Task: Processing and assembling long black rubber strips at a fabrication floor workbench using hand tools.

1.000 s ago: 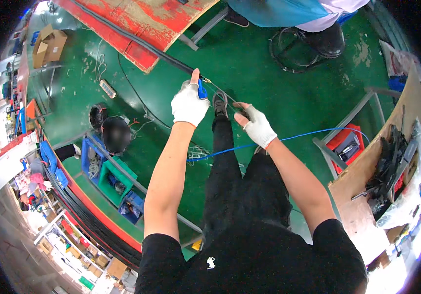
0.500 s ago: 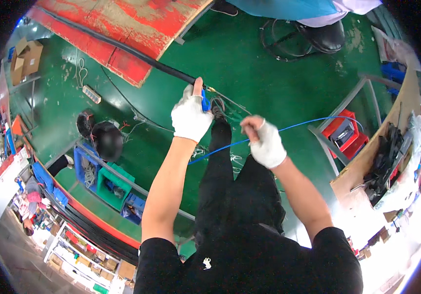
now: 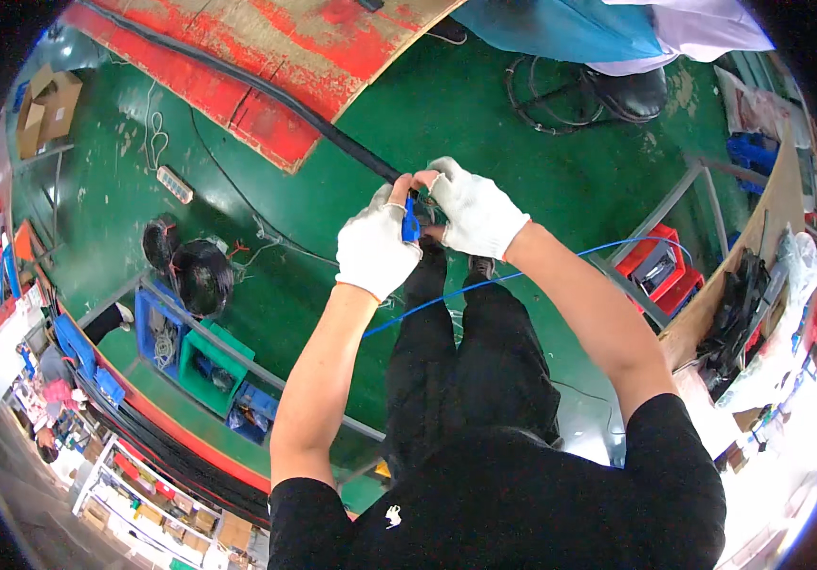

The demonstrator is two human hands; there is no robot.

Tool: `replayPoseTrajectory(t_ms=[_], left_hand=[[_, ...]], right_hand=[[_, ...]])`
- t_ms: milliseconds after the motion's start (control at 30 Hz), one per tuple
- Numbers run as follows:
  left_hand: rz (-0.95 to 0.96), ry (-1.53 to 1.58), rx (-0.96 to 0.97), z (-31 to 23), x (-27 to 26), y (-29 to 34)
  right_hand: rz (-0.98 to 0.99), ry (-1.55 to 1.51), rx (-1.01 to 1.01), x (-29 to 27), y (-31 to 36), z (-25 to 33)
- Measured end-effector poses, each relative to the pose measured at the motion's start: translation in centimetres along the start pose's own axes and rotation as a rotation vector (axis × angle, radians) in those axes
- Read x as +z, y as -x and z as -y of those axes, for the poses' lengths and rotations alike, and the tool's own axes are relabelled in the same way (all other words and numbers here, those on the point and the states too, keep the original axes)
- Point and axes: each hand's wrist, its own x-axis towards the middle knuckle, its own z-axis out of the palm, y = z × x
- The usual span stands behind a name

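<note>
My left hand (image 3: 377, 245), in a white glove with bare fingertips, is closed round a blue hand-held piece (image 3: 411, 220), whose exact kind is hidden. Its thumb and forefinger lie at the end of a long black cable-like bundle (image 3: 332, 131) that runs up and left across a board. From the right, my right hand (image 3: 478, 211), gloved the same way, meets the left at the bundle's end. Its fingers are bent inward, and what they grip is covered. A thin blue hose (image 3: 541, 270) passes under my right forearm.
The red, worn board (image 3: 266, 76) lies far left. Beside my left arm is a metal rail (image 3: 266, 372) with blue and green crates (image 3: 213, 366). Black coils (image 3: 203, 275) and a power strip (image 3: 174, 184) lie on the green floor. Red bins (image 3: 660, 271) stand right, near a workbench (image 3: 703, 294).
My right hand has moved up and left to the bundle's end, meeting my left hand. The thin rod-like piece seen sticking out there before is now hidden. My left hand has barely moved.
</note>
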Motion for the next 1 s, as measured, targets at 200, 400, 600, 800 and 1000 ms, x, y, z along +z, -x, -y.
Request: replayPoseTrajectory(t_ms=[200, 400, 600, 800, 1000], left_hand=[[0.027, 0.055, -0.045, -1.6, -0.8, 0.1], [-0.054, 0.067, -0.056, -1.1, 0.5, 0.0], [-0.018, 0.053, -0.089, -1.4, -0.6, 0.8], [0.013, 0.064, -0.091, -1.4, -0.9, 0.9], [-0.023, 0.060, -0.083, -1.5, -0.5, 0.6]], right_hand=[[-0.118, 0.195, -0.003, 1.8, -0.5, 0.4], [-0.169, 0.112, 0.043, 2.7, -0.1, 0.1], [0.081, -0.436, 0.148, -0.6, -1.8, -2.5], [0.134, -0.606, 0.129, -3.4, -2.1, -3.6], [0.098, 0.076, -0.029, -1.4, 0.2, -0.4]])
